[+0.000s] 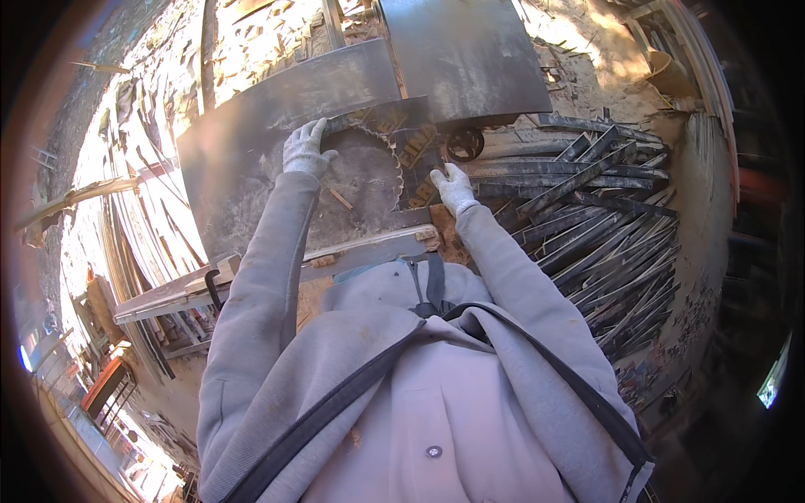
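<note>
A long, thin, dark wooden board [285, 96] is held at its near edge by the gloved left hand [303, 151], whose grip is closed on it, fingers curled over the edge. The board lies flat on the saw counter [243, 210], slanting from the left toward the upper middle, just beside the toothed circular saw blade [390, 155] that stands up through the counter. The gloved right hand [454, 188] is laid at the counter's near right edge, just right of the blade; whether its grip is closed on anything cannot be told. A second dark panel [461, 54] is seen beyond the blade. A heap of dark offcut strips [595, 218] is piled on the ground to the right.
</note>
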Available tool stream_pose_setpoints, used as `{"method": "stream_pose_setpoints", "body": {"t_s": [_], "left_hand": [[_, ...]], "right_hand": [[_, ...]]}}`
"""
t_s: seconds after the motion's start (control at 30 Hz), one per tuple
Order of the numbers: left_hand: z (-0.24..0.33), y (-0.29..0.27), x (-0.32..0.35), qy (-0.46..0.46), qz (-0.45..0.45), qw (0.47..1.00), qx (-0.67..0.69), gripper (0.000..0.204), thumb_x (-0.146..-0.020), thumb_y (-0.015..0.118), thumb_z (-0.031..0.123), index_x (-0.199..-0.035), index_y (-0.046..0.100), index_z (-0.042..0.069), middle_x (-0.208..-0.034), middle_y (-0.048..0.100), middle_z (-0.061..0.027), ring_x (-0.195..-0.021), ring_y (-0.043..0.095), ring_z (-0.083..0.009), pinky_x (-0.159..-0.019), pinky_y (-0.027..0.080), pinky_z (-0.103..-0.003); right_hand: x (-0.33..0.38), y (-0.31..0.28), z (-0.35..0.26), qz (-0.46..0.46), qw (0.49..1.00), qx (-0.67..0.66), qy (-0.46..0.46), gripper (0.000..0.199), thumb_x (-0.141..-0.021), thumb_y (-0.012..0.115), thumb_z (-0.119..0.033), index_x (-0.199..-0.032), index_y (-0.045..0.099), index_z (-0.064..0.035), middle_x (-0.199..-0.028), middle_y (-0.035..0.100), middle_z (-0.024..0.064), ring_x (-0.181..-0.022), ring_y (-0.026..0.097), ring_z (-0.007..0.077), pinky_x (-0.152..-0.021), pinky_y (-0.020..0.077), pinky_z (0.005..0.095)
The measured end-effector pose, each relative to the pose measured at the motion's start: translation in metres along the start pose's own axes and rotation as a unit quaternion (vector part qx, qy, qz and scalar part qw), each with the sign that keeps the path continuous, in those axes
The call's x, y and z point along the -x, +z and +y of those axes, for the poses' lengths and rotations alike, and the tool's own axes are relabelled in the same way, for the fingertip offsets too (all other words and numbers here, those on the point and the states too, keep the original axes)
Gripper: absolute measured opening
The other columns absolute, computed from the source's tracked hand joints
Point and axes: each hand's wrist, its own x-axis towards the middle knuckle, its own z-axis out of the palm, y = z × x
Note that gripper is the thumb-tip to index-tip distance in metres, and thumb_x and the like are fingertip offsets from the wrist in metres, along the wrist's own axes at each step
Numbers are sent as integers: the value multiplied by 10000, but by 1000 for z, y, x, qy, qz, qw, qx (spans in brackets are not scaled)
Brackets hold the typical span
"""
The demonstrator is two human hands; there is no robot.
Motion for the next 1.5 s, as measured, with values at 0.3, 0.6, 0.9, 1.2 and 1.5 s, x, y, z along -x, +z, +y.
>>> {"method": "stream_pose_setpoints", "body": {"t_s": [0.3, 0.6, 0.9, 1.2, 1.5], "left_hand": [[-26, 46, 35, -28, 43, 997, 60, 917, -734, 878, 210, -1562, 485, 176, -1549, 493, -114, -1389, 472, -352, -1171, 432, -434], [-23, 63, 32, -9, 65, 993, 94, 905, -721, 874, 163, -1544, 499, 121, -1523, 517, -129, -1370, 488, -359, -1184, 422, -425], [-24, 75, 46, -30, 66, 989, 130, 930, -741, 869, 146, -1576, 462, 135, -1662, 401, -120, -1469, 421, -349, -1240, 370, -416], [-20, 84, 37, -39, 109, 979, 167, 961, -705, 845, 49, -1582, 465, 143, -1690, 358, -108, -1510, 375, -332, -1263, 347, -392], [37, 68, 101, -40, 159, 986, 36, 905, -829, 843, 448, -1574, 460, 105, -1669, 345, -215, -1520, 335, -438, -1248, 316, -502]], "right_hand": [[22, -18, 47, 11, 996, 88, 29, 581, -1000, 721, -249, -1498, 539, -10, -1438, 635, 219, -1334, 600, 318, -1117, 450, 392], [24, -36, 32, -20, 995, 68, 72, 633, -1007, 724, -262, -1526, 495, 20, -1487, 602, 201, -1380, 562, 290, -1155, 416, 363], [49, -51, 50, -1, 960, 254, -117, 851, -871, 826, -177, -1602, 404, -68, -1382, 615, 175, -1291, 570, 344, -1110, 447, 426], [33, -59, 104, -16, 824, 466, -323, 925, -773, 834, -86, -1598, 416, -59, -1249, 573, 177, -1172, 552, 382, -1031, 463, 467], [37, -64, 100, 9, 818, 451, -357, 833, -813, 809, -70, -1569, 461, -56, -1140, 576, 171, -1120, 571, 376, -974, 497, 465]]}}
